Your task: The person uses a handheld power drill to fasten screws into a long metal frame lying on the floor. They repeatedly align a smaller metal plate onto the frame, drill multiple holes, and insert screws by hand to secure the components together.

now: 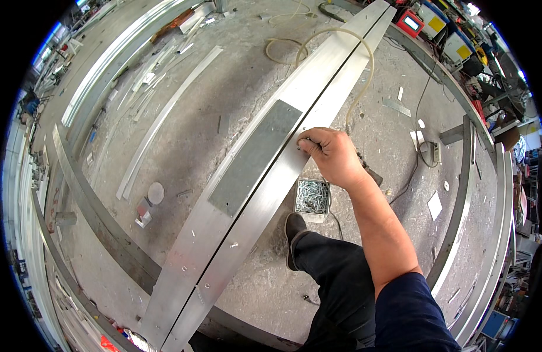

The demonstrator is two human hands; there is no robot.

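Note:
My right hand [331, 154] is closed, its thumb and fingers pinched together over the long silver metal profile [335, 56]. What the fingertips hold, if anything, is too small to make out. Beside the fingertips lies a grey rectangular plate [256, 158], flat on the profile, with a small hole near each end. A dark lengthwise gap runs along the profile next to the plate. Several loose screws [234, 244] rest on the nearer part of the profile. Below my hand, a square box [312, 217] on the floor holds many screws. My left hand is out of view.
Steel beams [100, 211] cross underneath the profile. A pale hose [373, 64] loops over its far end. Metal strips [177, 100] and scraps litter the left floor. A dark cable [413, 176] trails at right. Red and white machines [410, 23] stand at the far right.

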